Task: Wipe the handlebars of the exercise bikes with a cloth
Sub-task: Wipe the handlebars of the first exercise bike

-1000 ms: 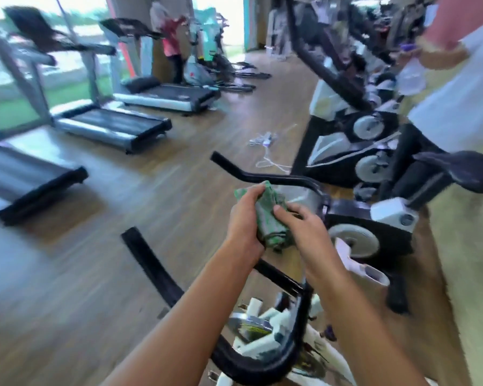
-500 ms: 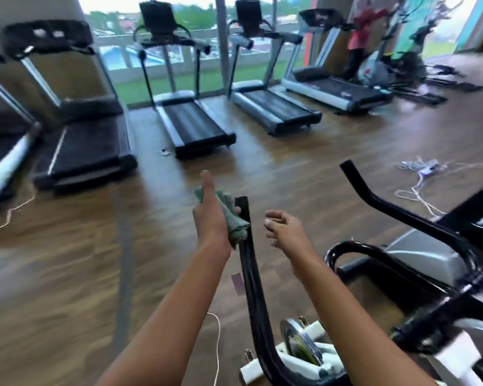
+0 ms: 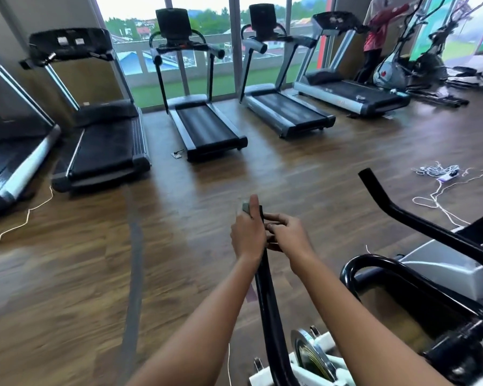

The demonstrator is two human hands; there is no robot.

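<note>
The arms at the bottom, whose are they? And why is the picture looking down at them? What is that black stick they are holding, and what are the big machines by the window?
The camera sits on a person's head, so you see that person's own arms reaching forward. This is a gym. The left hand is wrapped around the end of a black handlebar, which belongs to an exercise bike just below the camera. A bit of grey-green cloth peeks out above that hand, for wiping. The right hand reaches in and touches the bar too. The big machines by the window are treadmills, for running on the spot. On the wooden floor lies a white cord. Far away, another person stands by a machine.
</note>
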